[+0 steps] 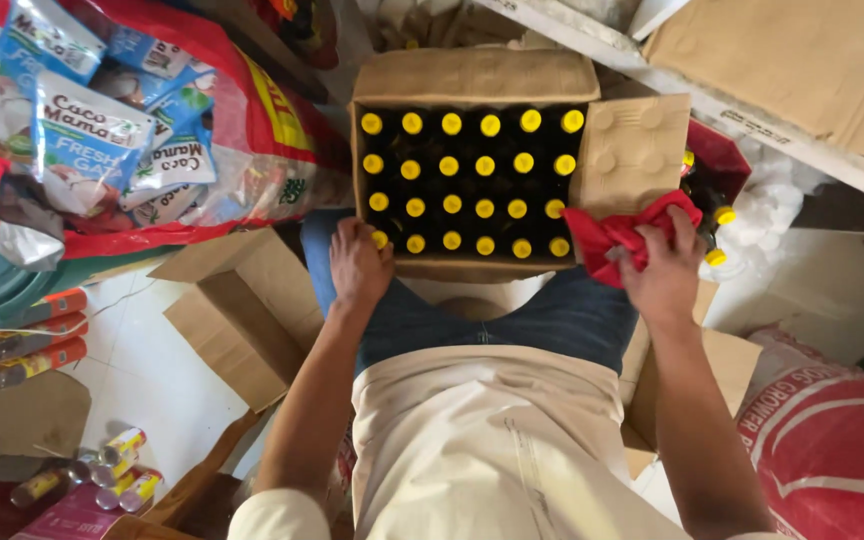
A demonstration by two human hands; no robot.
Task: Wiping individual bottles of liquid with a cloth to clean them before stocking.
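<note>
Seen from above, a person sits with an open cardboard box (472,75) resting against their knees. Inside stand twenty-four dark bottles with yellow caps (450,164), in four rows of six; the cap at the near left corner is partly hidden. The right flap of the box (632,150) is folded outward and shows round dents. Beyond it, at least three more yellow-capped bottles lie in a red bag (720,160). The left hand (359,265) rests on the near left corner of the box, fingers curled over its edge and touching the corner bottle's cap. The right hand (664,272) grips a crumpled red cloth (617,235), fingers closed around it, just beside the box's near right corner. Both forearms reach forward from the body, elbows bent, one on each side of the lap. At lower left on the floor lie about four small bottles with yellow labels (122,470). A smaller, empty open cardboard box (242,310) sits near the left arm.
</note>
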